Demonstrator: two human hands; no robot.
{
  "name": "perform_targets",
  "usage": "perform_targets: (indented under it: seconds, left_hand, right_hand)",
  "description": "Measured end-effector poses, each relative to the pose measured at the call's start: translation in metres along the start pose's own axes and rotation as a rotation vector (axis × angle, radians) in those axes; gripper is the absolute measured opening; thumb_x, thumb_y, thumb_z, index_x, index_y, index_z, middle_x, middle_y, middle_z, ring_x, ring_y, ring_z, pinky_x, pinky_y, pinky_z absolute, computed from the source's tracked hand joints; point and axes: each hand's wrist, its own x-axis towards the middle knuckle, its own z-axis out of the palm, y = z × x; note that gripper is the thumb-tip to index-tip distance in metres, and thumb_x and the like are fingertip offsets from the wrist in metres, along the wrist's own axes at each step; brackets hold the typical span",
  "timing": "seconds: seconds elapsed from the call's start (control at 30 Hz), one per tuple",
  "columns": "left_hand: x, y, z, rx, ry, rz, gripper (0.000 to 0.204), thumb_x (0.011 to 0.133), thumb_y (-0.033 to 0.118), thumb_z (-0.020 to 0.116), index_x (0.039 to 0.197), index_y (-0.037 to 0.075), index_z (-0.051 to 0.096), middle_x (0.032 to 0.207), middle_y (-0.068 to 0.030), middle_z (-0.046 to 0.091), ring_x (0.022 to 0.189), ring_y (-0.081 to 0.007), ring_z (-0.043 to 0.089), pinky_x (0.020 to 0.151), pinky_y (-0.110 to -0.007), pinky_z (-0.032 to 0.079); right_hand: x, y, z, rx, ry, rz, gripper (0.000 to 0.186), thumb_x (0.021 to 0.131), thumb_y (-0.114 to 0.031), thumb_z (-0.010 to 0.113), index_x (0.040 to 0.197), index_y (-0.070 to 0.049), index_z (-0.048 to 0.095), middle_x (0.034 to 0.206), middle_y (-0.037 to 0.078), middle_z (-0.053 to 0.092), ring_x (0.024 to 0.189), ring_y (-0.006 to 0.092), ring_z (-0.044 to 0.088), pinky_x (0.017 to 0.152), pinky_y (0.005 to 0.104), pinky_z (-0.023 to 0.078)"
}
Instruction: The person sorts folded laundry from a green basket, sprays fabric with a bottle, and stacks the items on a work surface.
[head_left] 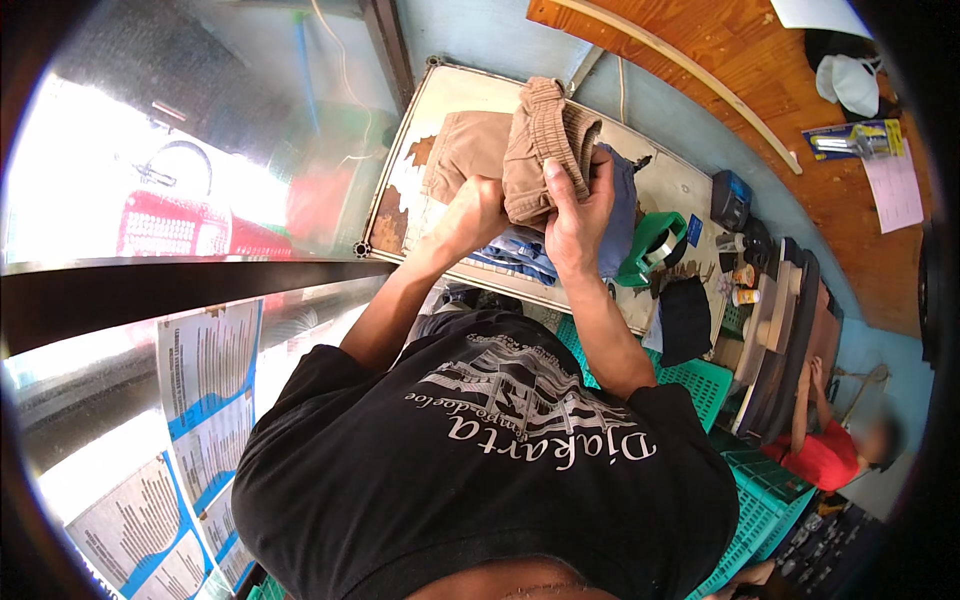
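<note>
A pair of brown pants [460, 150] with a gathered elastic waistband lies partly folded on the worn, pale tabletop. Its waistband end is lifted and folded over in my right hand [580, 215], thumb on top and fingers behind the cloth. My left hand [472, 215] is closed at the near edge of the pants, its fingertips mostly hidden. Beneath and close to my hands lie folded blue clothes [520, 255]. A grey-blue garment [622, 205] sits just right of my right hand.
On the table [480, 85] to the right stand a green tape dispenser [640, 262], black cloth [685, 320] and small bottles [745, 297]. Green plastic crates [700, 390] are below. A glass pane is at left, a wooden panel [690, 60] above. A person in red [825, 455] is at far right.
</note>
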Motion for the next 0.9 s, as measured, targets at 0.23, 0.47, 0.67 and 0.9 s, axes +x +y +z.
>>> perform_targets:
  seconds: [0.23, 0.47, 0.67, 0.9]
  left_hand:
    - [0.005, -0.071, -0.022, -0.165, 0.585, -0.366, 0.031, 0.094, 0.024, 0.066, 0.113, 0.000, 0.063, 0.098, -0.0170, 0.070, 0.082, -0.0256, 0.066, 0.070, -0.036, 0.053]
    - [0.015, -0.097, -0.035, -0.761, 0.001, -0.702, 0.044, 0.098, 0.040, 0.061, 0.117, 0.001, 0.066, 0.095, -0.0027, 0.067, 0.083, -0.0115, 0.059, 0.075, -0.029, 0.048]
    - [0.017, -0.111, -0.038, -0.888, -0.007, -0.608, 0.039, 0.101, 0.034, 0.057, 0.124, 0.002, 0.062, 0.104, -0.0046, 0.067, 0.091, -0.0132, 0.062, 0.080, -0.029, 0.051]
    - [0.011, -0.120, -0.038, -1.466, -0.003, -0.609, 0.067, 0.103, 0.058, 0.037, 0.133, 0.001, 0.054, 0.123, -0.0122, 0.064, 0.103, -0.0211, 0.065, 0.092, -0.034, 0.054]
  right_hand:
    - [0.002, 0.010, 0.003, -0.165, -0.057, -0.079, 0.044, 0.088, -0.015, 0.076, 0.116, 0.000, 0.047, 0.108, 0.008, 0.055, 0.095, 0.0128, 0.054, 0.086, 0.0289, 0.047]
    - [0.000, 0.021, 0.029, -0.457, -0.004, -0.244, 0.047, 0.085, -0.019, 0.080, 0.114, 0.000, 0.049, 0.105, 0.010, 0.054, 0.096, 0.0190, 0.055, 0.086, 0.0333, 0.047]
    - [-0.001, 0.019, 0.057, -0.779, -0.035, -0.422, 0.050, 0.081, -0.018, 0.083, 0.113, 0.003, 0.050, 0.099, 0.016, 0.059, 0.089, 0.0255, 0.060, 0.080, 0.0371, 0.050]
    - [-0.005, 0.046, 0.063, -1.131, -0.374, -0.420, 0.070, 0.066, -0.042, 0.085, 0.114, 0.001, 0.058, 0.114, 0.015, 0.057, 0.106, 0.0325, 0.058, 0.090, 0.0423, 0.051]
